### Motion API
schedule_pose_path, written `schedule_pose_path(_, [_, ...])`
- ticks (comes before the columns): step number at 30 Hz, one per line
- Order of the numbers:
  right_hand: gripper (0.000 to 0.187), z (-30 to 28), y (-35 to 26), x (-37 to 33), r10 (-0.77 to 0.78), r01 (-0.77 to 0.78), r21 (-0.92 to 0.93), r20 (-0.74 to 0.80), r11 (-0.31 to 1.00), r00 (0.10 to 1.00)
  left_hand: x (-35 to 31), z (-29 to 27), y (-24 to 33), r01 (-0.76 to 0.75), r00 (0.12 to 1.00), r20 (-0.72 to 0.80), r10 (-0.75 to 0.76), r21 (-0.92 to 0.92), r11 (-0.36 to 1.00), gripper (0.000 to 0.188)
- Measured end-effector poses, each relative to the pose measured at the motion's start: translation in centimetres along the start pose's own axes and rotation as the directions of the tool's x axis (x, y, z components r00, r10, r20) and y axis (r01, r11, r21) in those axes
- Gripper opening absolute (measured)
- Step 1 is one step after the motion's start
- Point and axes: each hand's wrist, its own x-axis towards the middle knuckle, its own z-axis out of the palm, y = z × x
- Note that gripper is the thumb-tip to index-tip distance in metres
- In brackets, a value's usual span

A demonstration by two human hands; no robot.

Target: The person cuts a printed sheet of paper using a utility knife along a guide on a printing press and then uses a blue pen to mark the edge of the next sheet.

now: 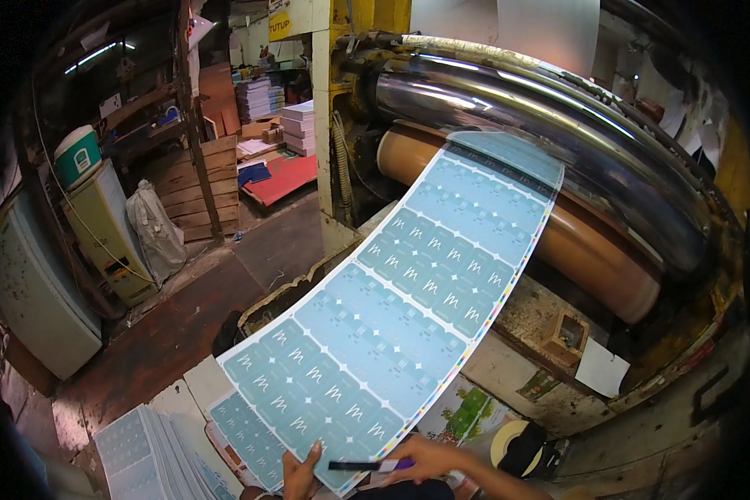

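Observation:
A long printed sheet (408, 292) in light blue and teal blocks stretches from the rollers toward me. Its far end lies between the chrome roller (525, 108) and the brown roller (600, 258). My left hand (300, 473) pinches the near edge, thumb on top and the other fingers mostly hidden. My right hand (429, 461) is closed around a slim black tool with a purple part (362, 466), held level over the sheet's near end. What kind of tool it is, I cannot tell. Another printed sheet (246, 437) shows beneath, at the left.
A stack of printed sheets (137, 454) stands at lower left. Right of the sheet are a small wooden box (565, 332), a white paper (602, 368) and a roll of tape (508, 442). Further back, paper stacks (298, 129) rest near a red board (287, 179).

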Motion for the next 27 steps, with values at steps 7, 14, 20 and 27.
schedule_pose_path(7, [0.020, -22.3, -0.6, -2.6, 0.128, 0.048, 0.196, -0.789, 0.979, 0.600, 0.1, -2.9, 2.0, -0.082, 0.995, -0.057, 0.079, -0.045, 0.996, 0.047])
schedule_pose_path(14, [0.032, -36.7, 4.4, -5.0, 0.038, 0.195, 0.050, -0.997, 0.979, 0.066, -1.4, -7.7, 2.4, -0.018, 0.995, -0.091, 0.033, 0.155, 0.988, 0.061])
schedule_pose_path(20, [0.029, -36.2, 8.3, -3.8, 0.143, 0.010, 0.148, -0.970, 0.989, 0.199, -2.0, -15.3, -0.9, -0.088, 0.987, -0.122, 0.106, 0.140, 0.986, 0.060])
schedule_pose_path(27, [0.025, -31.6, 8.8, -3.8, 0.115, -0.141, 0.070, -0.930, 0.988, 0.349, -5.8, -12.4, 4.4, 0.109, 0.976, -0.200, -0.082, 0.128, 0.986, 0.054])
